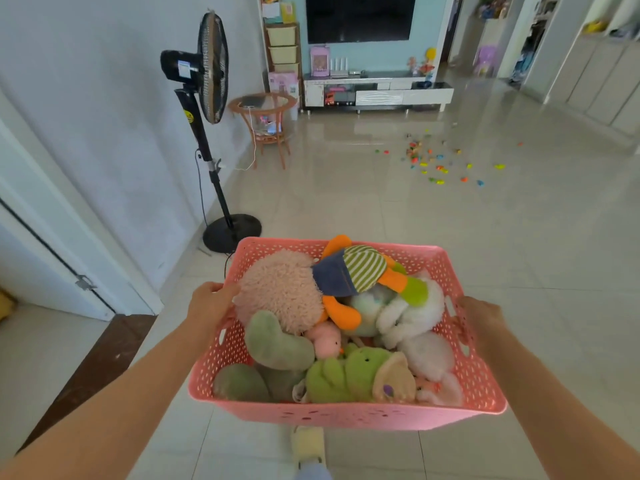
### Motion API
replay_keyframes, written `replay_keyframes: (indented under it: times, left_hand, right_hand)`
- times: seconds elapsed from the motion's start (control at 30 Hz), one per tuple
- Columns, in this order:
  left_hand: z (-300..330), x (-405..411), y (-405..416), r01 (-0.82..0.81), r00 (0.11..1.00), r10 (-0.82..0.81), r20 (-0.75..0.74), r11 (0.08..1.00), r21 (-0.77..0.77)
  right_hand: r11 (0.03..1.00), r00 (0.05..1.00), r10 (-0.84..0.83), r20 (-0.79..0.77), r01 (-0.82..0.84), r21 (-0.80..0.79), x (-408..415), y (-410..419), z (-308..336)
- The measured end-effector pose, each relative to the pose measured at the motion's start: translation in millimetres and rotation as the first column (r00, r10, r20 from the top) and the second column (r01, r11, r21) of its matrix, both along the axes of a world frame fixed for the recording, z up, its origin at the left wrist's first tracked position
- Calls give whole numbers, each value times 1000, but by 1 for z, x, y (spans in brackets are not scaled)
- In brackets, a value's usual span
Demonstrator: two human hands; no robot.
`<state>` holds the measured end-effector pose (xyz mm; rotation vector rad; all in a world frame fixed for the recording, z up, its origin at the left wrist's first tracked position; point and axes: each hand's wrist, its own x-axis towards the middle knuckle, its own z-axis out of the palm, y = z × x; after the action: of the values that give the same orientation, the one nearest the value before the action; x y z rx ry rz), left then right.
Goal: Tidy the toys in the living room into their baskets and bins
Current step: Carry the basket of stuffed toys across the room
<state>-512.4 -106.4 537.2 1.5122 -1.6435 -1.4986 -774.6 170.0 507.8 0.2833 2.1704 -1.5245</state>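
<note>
Curling over the side rims of the pink basket (346, 415), the fingers of the left hand (209, 306) and right hand (483, 317) are best kept level so the heaped plush toys (332, 327), carried above the floor (450, 220), are not spilled.

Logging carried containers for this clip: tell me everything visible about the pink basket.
The pink basket looks like moulded plastic, rectangular, with perforated walls, a rolled rim and slot handles in its short sides. It is held level above the tiled floor, the left hand and right hand each taking a grip on one side. It is filled to the rim with plush toys.
</note>
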Motion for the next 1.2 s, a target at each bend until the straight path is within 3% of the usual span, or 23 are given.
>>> replay_keyframes:
  times: [0.2, 0.6, 0.83, 1.2]
  left_hand:
    - [-13, -112, -102, 66, 997, -66, 46, 998, 0]
    - [-18, -350, -268, 198, 977, -195, 82, 979, -39]
    - [-24, -487, -339, 122, 990, -119, 75, 992, -31]
    - [-14, -631, -477, -7, 997, 13, 76, 997, -74]
  right_hand:
    - [997, 999, -31, -18, 33, 66, -92, -82, -15]
    - [990, 991, -133, -28, 134, 33, -304, -216, -12]
    - [1000, 998, -23, -52, 23, 15, -469, -310, -18]
    - [999, 995, 42, -88, -43, -16, -646, -485, 1]
